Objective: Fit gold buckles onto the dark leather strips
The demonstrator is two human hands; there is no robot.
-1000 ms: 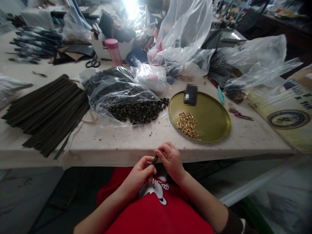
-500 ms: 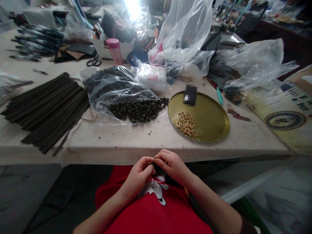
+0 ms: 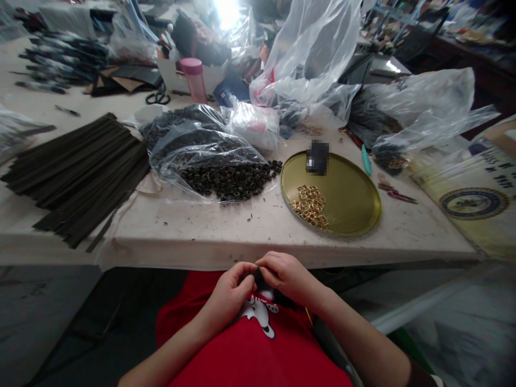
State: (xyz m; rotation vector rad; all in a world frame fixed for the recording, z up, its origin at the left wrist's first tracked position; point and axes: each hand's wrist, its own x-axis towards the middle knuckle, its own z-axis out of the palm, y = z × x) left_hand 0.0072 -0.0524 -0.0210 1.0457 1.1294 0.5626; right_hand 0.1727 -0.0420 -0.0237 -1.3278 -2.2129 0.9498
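Note:
Just in front of the table edge, my left hand (image 3: 235,283) and my right hand (image 3: 281,272) meet fingertip to fingertip. Both pinch a small dark olive piece (image 3: 256,270), mostly covered by the fingers; its exact kind cannot be made out. Beyond the hands, small dark loops (image 3: 236,181) spill from a clear plastic bag (image 3: 193,145). Gold-coloured metal buckles (image 3: 309,207) lie in a heap on a round gold tray (image 3: 350,199) to the right. Long dark strips (image 3: 76,172) are fanned out at the left.
A blurred black object (image 3: 317,157) rests on the tray's far side. Right of the tray are a teal-handled tool (image 3: 366,159) and small dark-red-handled snips (image 3: 399,196). Black scissors (image 3: 157,97), a pink-lidded bottle (image 3: 194,80) and plastic bags (image 3: 310,48) stand farther back.
The fingertips have shifted slightly and a little more of the small dark piece shows between them. The whole view has moved a touch; the table things lie as before.

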